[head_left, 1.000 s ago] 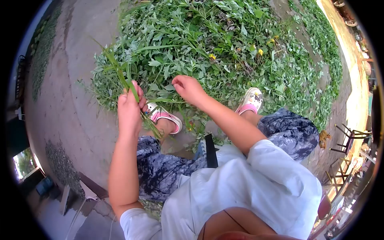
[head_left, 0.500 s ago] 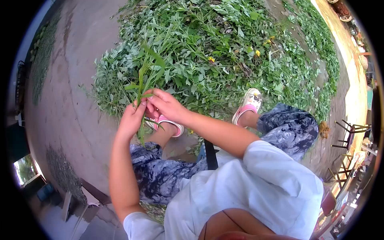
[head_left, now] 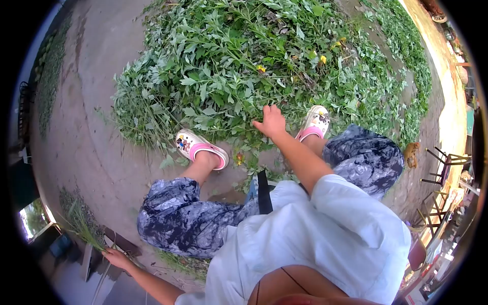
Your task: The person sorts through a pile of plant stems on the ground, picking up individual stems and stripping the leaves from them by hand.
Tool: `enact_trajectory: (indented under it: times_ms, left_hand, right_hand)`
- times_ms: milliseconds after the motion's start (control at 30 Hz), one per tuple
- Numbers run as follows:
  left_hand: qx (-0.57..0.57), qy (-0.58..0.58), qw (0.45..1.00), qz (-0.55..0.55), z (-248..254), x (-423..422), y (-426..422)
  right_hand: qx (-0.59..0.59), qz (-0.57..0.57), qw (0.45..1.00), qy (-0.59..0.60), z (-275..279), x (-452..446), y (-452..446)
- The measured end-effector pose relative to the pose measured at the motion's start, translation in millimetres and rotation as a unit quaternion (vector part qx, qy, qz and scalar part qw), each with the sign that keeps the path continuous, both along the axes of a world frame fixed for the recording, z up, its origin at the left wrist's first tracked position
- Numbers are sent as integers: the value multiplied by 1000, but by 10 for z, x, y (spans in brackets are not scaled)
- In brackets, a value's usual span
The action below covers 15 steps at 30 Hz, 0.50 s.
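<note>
Grey-brown bare ground [head_left: 96,112] spreads across the left and centre of the frame, and one big heap of cut green leafy stems [head_left: 213,66] fills the upper centre, with at least three small yellow flecks [head_left: 261,68] in it. At lower left, the left hand [head_left: 117,258] has its fingers closed round one bunch of long, thin green grass stalks [head_left: 85,230]. Mid-frame, the right hand [head_left: 272,122] has its fingers loosely spread at the heap's lower edge; whether they touch it I cannot tell. Two white-and-pink clogs [head_left: 201,149] flank that hand.
</note>
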<state>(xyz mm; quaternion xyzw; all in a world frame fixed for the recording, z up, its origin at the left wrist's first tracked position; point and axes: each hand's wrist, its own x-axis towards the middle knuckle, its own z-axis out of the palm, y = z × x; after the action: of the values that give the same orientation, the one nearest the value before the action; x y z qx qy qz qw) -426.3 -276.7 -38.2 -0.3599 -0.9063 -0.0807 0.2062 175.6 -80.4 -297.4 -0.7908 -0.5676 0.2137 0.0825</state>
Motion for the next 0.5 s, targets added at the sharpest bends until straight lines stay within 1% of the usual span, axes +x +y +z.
enact_trajectory:
  times_ms: [33,67,100,133,167,200,267,300,333,367,400,433,467,500]
  left_hand:
    - [-81,8,992,97,-93,-128,-423]
    - [-173,0,978,116,-357,-791,-1169]
    - [-299,-11,950,84,-404,-572,-1521]
    - [-227,-205,925,227,-643,-766,-1981]
    - [-183,-305,889,288,-743,-833,-2127]
    - [-140,-386,840,355,-834,-884,-2257]
    - [-235,-369,844,310,-866,-716,-2091]
    - [-280,-360,843,286,-911,-632,-2015]
    - [-324,-350,839,262,-938,-537,-1935]
    - [-366,-339,834,236,-924,-402,-1832]
    - [-406,-326,827,210,-936,-336,-1800]
    - [-317,-297,896,95,-1307,-1017,-1835]
    - [-288,-242,926,-3,-953,-567,-1189]
    - [-211,-268,937,-82,-847,-460,-663]
  right_hand:
    - [-21,58,996,-57,-11,5,-18]
    - [-21,58,996,-57,-78,21,-9]
    - [13,87,994,-67,-232,55,23]
    - [47,115,989,-77,-323,83,70]
    - [68,115,990,-44,-243,110,145]
    - [68,114,990,-44,-94,145,217]
    - [71,100,983,134,171,253,397]
    - [12,87,957,278,164,362,521]
    - [-26,79,902,423,151,447,638]
    - [-63,26,846,530,285,506,700]
    - [-99,-26,773,627,510,549,764]
    - [-95,-39,721,686,688,554,777]
    - [-96,-48,710,696,843,556,796]
    - [-86,-32,689,719,920,559,813]
